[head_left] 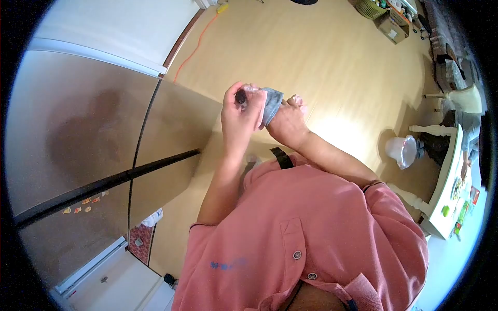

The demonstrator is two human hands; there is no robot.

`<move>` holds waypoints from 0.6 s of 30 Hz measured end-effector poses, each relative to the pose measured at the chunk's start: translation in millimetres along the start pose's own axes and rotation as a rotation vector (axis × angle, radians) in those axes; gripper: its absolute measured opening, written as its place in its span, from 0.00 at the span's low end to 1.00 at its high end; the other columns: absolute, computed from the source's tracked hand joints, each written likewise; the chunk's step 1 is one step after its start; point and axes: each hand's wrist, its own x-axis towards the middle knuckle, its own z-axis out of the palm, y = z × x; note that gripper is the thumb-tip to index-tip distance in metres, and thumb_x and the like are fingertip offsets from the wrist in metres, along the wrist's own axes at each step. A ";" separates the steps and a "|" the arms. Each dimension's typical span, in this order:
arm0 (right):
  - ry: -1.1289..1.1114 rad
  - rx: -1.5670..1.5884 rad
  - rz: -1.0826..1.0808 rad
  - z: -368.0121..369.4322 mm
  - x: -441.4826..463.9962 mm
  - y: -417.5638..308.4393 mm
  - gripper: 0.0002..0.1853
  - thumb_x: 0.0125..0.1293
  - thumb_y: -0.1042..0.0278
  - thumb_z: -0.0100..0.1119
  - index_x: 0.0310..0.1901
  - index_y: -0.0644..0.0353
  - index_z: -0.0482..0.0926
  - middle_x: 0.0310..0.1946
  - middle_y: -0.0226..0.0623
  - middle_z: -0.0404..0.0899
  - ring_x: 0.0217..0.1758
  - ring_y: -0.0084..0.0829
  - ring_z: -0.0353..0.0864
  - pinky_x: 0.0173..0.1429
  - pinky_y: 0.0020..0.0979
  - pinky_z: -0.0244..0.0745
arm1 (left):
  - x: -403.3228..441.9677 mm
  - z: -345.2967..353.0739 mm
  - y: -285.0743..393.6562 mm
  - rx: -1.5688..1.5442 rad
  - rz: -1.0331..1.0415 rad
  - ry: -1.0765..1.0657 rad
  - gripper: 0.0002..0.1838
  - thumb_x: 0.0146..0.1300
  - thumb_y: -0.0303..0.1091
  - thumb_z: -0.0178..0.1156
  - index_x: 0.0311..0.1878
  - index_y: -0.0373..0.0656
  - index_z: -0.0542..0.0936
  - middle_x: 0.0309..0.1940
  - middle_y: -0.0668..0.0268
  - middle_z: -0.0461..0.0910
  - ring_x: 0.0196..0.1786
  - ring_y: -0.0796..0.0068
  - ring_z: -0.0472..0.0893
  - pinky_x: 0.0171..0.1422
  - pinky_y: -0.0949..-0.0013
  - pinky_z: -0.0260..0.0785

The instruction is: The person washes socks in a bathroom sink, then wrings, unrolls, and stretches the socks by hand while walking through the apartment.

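In front of my pink shirt, both hands are raised close together. My left hand point(239, 115) is closed, thumb and fingers curled round something I cannot make out; a dark round end point(240, 97) shows between them. Between the hands is a grey-blue piece of cloth point(272, 105), its left edge against a pale, whitish patch by the left fingers. With its back toward me, my right hand point(288, 123) is curled at the cloth's right side. Its fingers are partly hidden, but it appears to grip the cloth.
A tall brown glossy cabinet or fridge point(88, 114) stands close on my left. An orange cord point(197, 45) runs along the floor. To the right are a lined waste bin point(401, 151), a white table point(441, 207) with small items, and another person's arm point(466, 150). A cardboard box point(392, 28) sits farther off.
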 end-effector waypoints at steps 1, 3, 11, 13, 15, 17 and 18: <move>-0.018 0.093 0.043 -0.8 0.8 -1.5 0.11 0.57 0.71 0.59 0.43 0.57 0.79 0.42 0.43 0.81 0.46 0.44 0.81 0.51 0.48 0.71 | 0.8 -2.8 -6.3 0.071 0.050 -0.026 0.30 0.64 0.28 0.63 0.65 0.31 0.62 0.45 0.61 0.79 0.45 0.79 0.78 0.47 0.74 0.73; 0.115 0.386 -0.093 8.2 -1.8 8.1 0.18 0.56 0.73 0.62 0.50 0.58 0.77 0.45 0.40 0.81 0.47 0.41 0.81 0.50 0.44 0.74 | 2.4 -6.7 -21.9 0.215 0.152 -0.078 0.30 0.65 0.26 0.61 0.67 0.34 0.61 0.48 0.62 0.78 0.48 0.79 0.78 0.52 0.74 0.72; 0.030 1.588 -0.130 -11.0 -11.5 15.9 0.26 0.61 0.68 0.66 0.60 0.62 0.71 0.46 0.30 0.77 0.47 0.25 0.76 0.46 0.28 0.75 | 5.7 -20.6 -21.6 -0.138 0.093 0.098 0.18 0.65 0.24 0.55 0.58 0.33 0.71 0.49 0.63 0.77 0.50 0.78 0.76 0.56 0.74 0.70; 0.053 1.673 -0.060 -0.3 -8.3 21.9 0.23 0.65 0.63 0.63 0.59 0.61 0.71 0.44 0.29 0.77 0.47 0.23 0.75 0.50 0.28 0.73 | 5.3 -21.9 -19.9 -0.172 0.098 0.148 0.15 0.67 0.27 0.55 0.56 0.34 0.72 0.46 0.66 0.76 0.48 0.80 0.75 0.53 0.75 0.69; 0.151 1.755 0.041 11.1 -3.7 25.1 0.23 0.68 0.60 0.60 0.60 0.60 0.69 0.45 0.28 0.77 0.48 0.23 0.75 0.56 0.29 0.71 | 3.3 -24.3 -18.3 -0.196 0.099 0.179 0.14 0.68 0.29 0.55 0.54 0.35 0.73 0.45 0.67 0.76 0.47 0.81 0.75 0.52 0.75 0.69; 0.246 1.831 0.057 11.7 -3.3 26.6 0.23 0.71 0.60 0.56 0.62 0.60 0.67 0.48 0.31 0.78 0.47 0.22 0.75 0.55 0.29 0.71 | 2.0 -23.7 -18.5 -0.205 0.104 0.213 0.12 0.69 0.31 0.56 0.52 0.36 0.74 0.43 0.68 0.76 0.44 0.82 0.74 0.51 0.75 0.69; 0.293 1.868 0.066 11.9 -3.4 27.6 0.23 0.72 0.60 0.54 0.64 0.60 0.66 0.49 0.33 0.78 0.47 0.22 0.75 0.55 0.29 0.71 | 1.3 -23.7 -20.7 -0.201 0.109 0.229 0.12 0.69 0.31 0.56 0.51 0.36 0.74 0.42 0.68 0.76 0.44 0.82 0.74 0.50 0.75 0.69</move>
